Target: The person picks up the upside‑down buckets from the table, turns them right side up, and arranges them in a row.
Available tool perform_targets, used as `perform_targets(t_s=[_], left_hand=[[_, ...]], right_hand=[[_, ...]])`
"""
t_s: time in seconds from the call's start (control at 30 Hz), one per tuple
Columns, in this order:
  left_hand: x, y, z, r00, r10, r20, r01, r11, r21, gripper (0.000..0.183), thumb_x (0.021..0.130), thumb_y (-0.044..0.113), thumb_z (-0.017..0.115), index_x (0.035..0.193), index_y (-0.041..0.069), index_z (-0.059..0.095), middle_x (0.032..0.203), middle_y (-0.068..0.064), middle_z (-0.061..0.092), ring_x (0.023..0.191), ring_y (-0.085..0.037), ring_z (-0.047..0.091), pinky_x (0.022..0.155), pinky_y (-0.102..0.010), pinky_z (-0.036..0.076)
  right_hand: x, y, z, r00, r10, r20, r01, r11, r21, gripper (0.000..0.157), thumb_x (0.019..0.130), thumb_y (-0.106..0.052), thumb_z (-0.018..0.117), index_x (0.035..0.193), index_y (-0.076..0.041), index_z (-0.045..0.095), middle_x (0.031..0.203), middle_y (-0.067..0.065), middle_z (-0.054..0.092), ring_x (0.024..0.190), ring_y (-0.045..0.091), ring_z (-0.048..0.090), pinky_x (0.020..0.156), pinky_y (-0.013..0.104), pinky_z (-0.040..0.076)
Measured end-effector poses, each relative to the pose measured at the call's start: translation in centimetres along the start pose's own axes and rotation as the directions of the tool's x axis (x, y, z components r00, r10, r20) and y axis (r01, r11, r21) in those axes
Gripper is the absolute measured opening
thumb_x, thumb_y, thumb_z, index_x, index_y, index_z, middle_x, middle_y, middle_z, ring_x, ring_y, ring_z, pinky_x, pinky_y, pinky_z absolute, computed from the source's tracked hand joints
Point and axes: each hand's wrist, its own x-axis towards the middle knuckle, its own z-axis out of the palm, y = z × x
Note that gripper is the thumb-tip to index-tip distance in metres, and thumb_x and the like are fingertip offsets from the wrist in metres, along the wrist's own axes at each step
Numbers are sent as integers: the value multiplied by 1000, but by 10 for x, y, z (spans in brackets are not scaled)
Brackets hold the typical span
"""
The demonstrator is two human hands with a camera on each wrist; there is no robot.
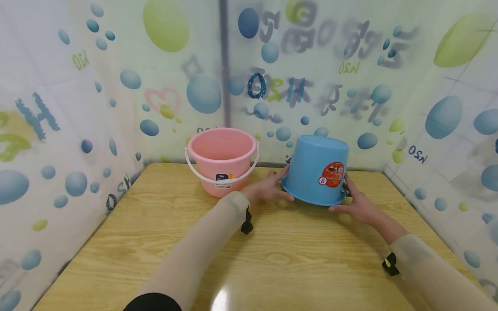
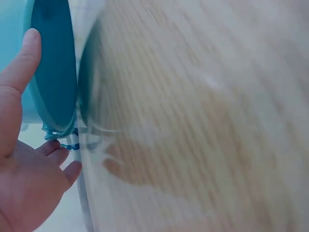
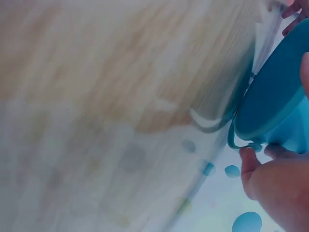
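Observation:
A blue plastic bucket (image 1: 311, 164) is upside down and tilted toward the right side of the wooden table (image 1: 272, 255), its mouth facing down. On its side is a round red label (image 1: 333, 174). My left hand (image 1: 271, 187) grips the rim at the left, thumb (image 2: 30, 53) lying along the edge and fingers near the handle mount. From the opposite side my right hand (image 1: 359, 205) holds the rim, with fingers (image 3: 248, 162) beside the other handle mount. In both wrist views the bucket's dark inside shows, with its reflection on the glossy tabletop.
A pink bucket (image 1: 208, 168) stands upright at the back, left of the blue one, partly behind my left forearm. Its white handle (image 1: 198, 172) hangs across the front. Patterned curtains (image 1: 175, 86) enclose the table at the back and both sides.

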Motion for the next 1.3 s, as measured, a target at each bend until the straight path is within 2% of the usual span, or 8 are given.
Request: perform_targets(t_s=[0.17, 0.3, 0.57, 0.73, 0.87, 0.97, 1.1, 1.3], left_hand=[[-9, 3, -4, 994, 106, -21, -108, 990, -93, 117, 82, 53, 82, 158, 51, -7, 173, -3, -5, 159, -30, 3, 125, -56, 21], [-16, 7, -5, 983, 173, -55, -179, 971, -156, 110, 84, 54, 79, 154, 57, -5, 171, 11, 6, 155, -26, 24, 120, -49, 34], [-32, 20, -11, 984, 153, -94, -171, 956, -239, 99, 86, 56, 76, 154, 60, 4, 169, 8, 19, 128, -22, 57, 100, -41, 53], [-46, 24, -17, 983, 149, -111, -171, 959, -224, 93, 88, 54, 76, 153, 62, 11, 166, 6, 28, 117, -21, 63, 95, -43, 55], [-56, 28, -22, 978, 173, -120, -195, 961, -198, 91, 88, 53, 75, 152, 63, 11, 164, 4, 32, 115, -24, 64, 94, -50, 56], [-60, 30, -25, 972, 190, -135, -212, 963, -165, 89, 88, 54, 74, 152, 63, 13, 163, 2, 34, 112, -21, 66, 91, -49, 57], [-64, 32, -27, 966, 202, -165, -222, 968, -120, 87, 88, 57, 73, 153, 61, 16, 157, -1, 39, 109, -16, 67, 83, -44, 59], [-69, 35, -26, 956, 236, -174, -258, 960, -113, 97, 89, 48, 77, 159, 51, 10, 128, -4, 61, 105, -18, 68, 78, -42, 60]], right_hand=[[-9, -8, -4, 999, -40, -33, 40, 999, 22, 116, 93, -35, 75, 161, -32, -19, 165, 32, 13, 142, 61, 28, 103, 76, 38], [-15, -11, -7, 997, -50, -56, 51, 999, 20, 106, 98, -35, 69, 161, -35, -16, 164, 33, 17, 140, 58, 34, 98, 65, 47], [-23, -17, -11, 994, -76, -78, 81, 995, 62, 88, 105, -33, 58, 162, -36, -8, 162, 31, 27, 135, 48, 42, 82, 28, 48], [-25, -25, -11, 990, -93, -105, 101, 992, 73, 75, 109, -35, 48, 163, -37, -3, 162, 26, 30, 129, 41, 44, 92, 45, 54], [-26, -32, -12, 988, -88, -125, 103, 988, 115, 70, 110, -37, 43, 164, -37, -3, 163, 25, 25, 139, 50, 37, 103, 69, 43], [-25, -36, -12, 988, -82, -130, 102, 983, 153, 69, 110, -38, 43, 162, -43, -3, 168, 19, 16, 145, 53, 30, 106, 74, 38], [-22, -40, -13, 980, -136, -145, 165, 964, 209, 68, 111, -33, 43, 161, -47, -1, 169, 13, 12, 146, 48, 28, 109, 51, 47], [-18, -47, -12, 947, -252, -198, 301, 912, 279, 64, 111, -20, 43, 165, -29, 11, 160, 22, 27, 133, 36, 47, 93, 17, 52]])
